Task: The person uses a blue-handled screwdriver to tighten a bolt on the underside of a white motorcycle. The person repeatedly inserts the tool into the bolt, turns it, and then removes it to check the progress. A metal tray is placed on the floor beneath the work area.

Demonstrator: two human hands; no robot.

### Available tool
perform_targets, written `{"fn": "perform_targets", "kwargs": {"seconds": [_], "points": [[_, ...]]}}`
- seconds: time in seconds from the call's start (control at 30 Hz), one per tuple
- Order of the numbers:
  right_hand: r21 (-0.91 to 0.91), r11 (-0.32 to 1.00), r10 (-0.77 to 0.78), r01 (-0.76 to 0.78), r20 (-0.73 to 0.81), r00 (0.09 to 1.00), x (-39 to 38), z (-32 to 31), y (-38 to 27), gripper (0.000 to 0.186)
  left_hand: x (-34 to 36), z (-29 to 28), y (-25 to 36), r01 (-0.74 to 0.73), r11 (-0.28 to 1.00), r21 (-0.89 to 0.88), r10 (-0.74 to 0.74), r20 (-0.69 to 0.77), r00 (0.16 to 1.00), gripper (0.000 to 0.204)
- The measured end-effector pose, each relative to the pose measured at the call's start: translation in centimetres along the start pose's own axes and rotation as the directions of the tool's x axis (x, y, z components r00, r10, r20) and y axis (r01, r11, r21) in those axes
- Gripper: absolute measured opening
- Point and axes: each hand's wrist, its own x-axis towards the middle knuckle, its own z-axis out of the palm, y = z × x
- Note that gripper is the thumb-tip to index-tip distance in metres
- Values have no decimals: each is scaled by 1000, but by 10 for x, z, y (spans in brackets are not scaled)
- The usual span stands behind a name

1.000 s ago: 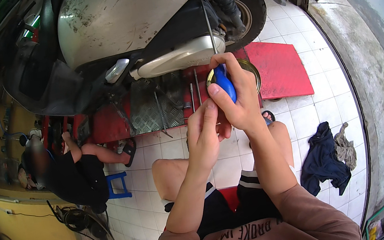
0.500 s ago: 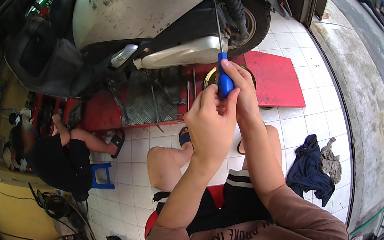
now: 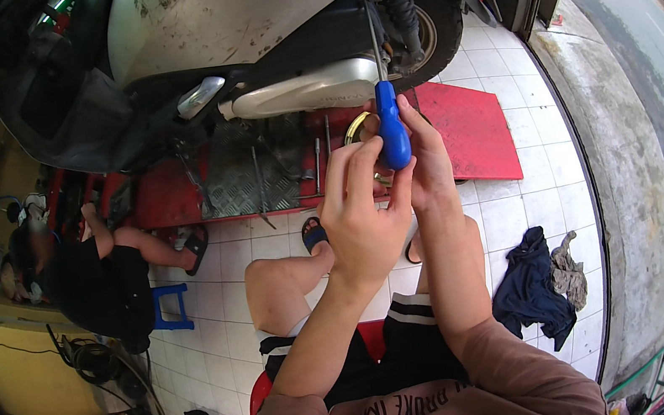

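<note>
My left hand (image 3: 359, 208) and my right hand (image 3: 428, 164) are together on the blue handle of a screwdriver (image 3: 393, 135), fingertips curled around it. Its metal shaft points away from me, over the silver cover (image 3: 299, 93) of a scooter (image 3: 230, 22), beside the rear shock absorber (image 3: 405, 15). Whether the tip touches a part is too small to tell. A gold round tin (image 3: 356, 127) lies behind the handle, partly hidden by my hands.
The scooter stands on a red lift (image 3: 475, 136) with several metal tools. Left: a co-worker (image 3: 98, 291), a blue stool (image 3: 172, 306), hoses (image 3: 94, 360). Right: dark cloths (image 3: 534, 289) on the tiles, a threshold and a road (image 3: 650, 52).
My right hand's grip has loosened from over the handle to behind it, exposing more blue. My left hand has risen onto the handle. A motorbike seen passing outside has moved away.
</note>
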Motion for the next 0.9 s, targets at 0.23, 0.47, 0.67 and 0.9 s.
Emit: {"fn": "perform_targets", "kwargs": {"seconds": [0.23, 0.47, 0.67, 0.9], "points": [[154, 988, 10, -24, 88, 996, 0, -5, -1, 35, 0, -2, -5, -69, 997, -40, 72, 95, 993, 34], [75, 997, 20, -20, -3, 1000, 3, 11, 7, 34, -1, -2, -15, -170, 985, -19, 170, -3, 985, 30], [122, 992, 24, -36, 97, 995, 3, -11, 4, 36, 4, -9, -21, -292, 956, 40, 279, 191, 941, 47], [354, 934, -14, -45, 164, 986, 8, -2, 8, 37, 1, -3, -16, -135, 986, -96, 143, 81, 986, 38]]}}
